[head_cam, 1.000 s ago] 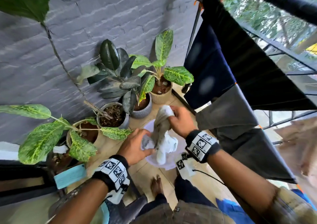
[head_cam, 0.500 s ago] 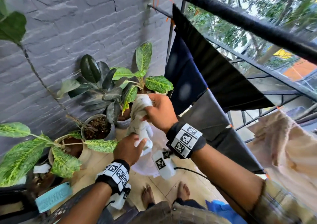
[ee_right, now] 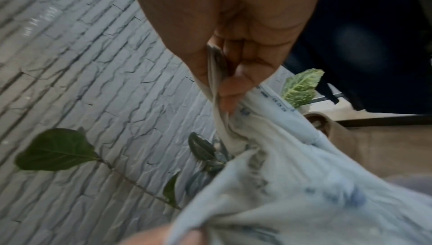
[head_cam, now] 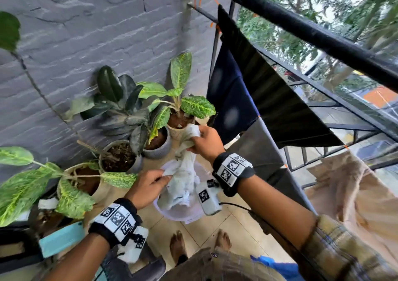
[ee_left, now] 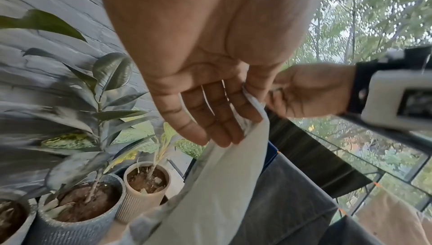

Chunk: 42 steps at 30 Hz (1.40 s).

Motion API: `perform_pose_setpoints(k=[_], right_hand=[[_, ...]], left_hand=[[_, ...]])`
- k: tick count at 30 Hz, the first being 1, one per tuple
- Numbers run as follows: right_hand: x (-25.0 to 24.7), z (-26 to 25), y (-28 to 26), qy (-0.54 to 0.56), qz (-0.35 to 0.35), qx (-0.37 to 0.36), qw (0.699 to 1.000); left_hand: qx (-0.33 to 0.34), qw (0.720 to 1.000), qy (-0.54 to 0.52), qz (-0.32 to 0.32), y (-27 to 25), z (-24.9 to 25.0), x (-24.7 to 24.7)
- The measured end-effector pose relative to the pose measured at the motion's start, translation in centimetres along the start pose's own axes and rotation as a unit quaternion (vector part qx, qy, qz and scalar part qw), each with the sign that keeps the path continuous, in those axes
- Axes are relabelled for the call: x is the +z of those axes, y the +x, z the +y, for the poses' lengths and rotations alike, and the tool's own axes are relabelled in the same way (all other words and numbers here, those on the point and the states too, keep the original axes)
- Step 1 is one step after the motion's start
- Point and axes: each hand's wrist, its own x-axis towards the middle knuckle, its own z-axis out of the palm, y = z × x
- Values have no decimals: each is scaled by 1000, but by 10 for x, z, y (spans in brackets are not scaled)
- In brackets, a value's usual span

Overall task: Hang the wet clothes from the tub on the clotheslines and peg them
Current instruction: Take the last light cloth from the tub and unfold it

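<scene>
A wet whitish cloth (head_cam: 183,179) with faint blue print hangs bunched between both hands above a pale tub (head_cam: 183,215) on the tiled floor. My right hand (head_cam: 205,144) grips its upper end, thumb and fingers curled round the twisted fabric (ee_right: 219,90). Lower down, my left hand (head_cam: 150,184) pinches an edge of the cloth (ee_left: 233,166) between thumb and forefinger, its other fingers (ee_left: 198,119) fairly straight. A dark clothesline bar (head_cam: 301,29) runs overhead on the right. No pegs are in view.
Dark garments (head_cam: 280,108), a grey cloth (head_cam: 258,151) and a beige cloth (head_cam: 355,194) hang on lines to the right. Potted plants (head_cam: 137,125) line the grey brick wall (head_cam: 86,33). A railing (head_cam: 344,113) closes the balcony. My bare feet (head_cam: 178,246) stand behind the tub.
Both hands have lifted the cloth higher out of the tub and apart, so it stretches longer between them. My head has tilted up, bringing the overhead bar into view.
</scene>
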Motion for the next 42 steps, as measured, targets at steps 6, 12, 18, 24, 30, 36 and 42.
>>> perform_pose_setpoints(k=[6,12,18,24,30,36,42], right_hand=[[-11,34,-13,-18,-99,79,992],[0,72,-43,-58,-139,80,985],[27,107,-65,-159,-225,76,958],[49,87,-65,-180,-126,-48,975],[39,88,-47,-189,-42,24,981],[7,87,-47,-202,-49,-10,978],[-8,61,-45,-164,-47,-57,984]], left_hand=[[-1,992,-129,-10,-13,17,-14],[23,976,-203,70,-14,43,-28],[38,962,-250,103,-22,80,-39],[89,958,-260,81,-36,112,-53],[87,949,-282,115,-39,102,-62],[22,935,-315,161,-36,79,-63],[18,957,-264,120,-37,69,-48]])
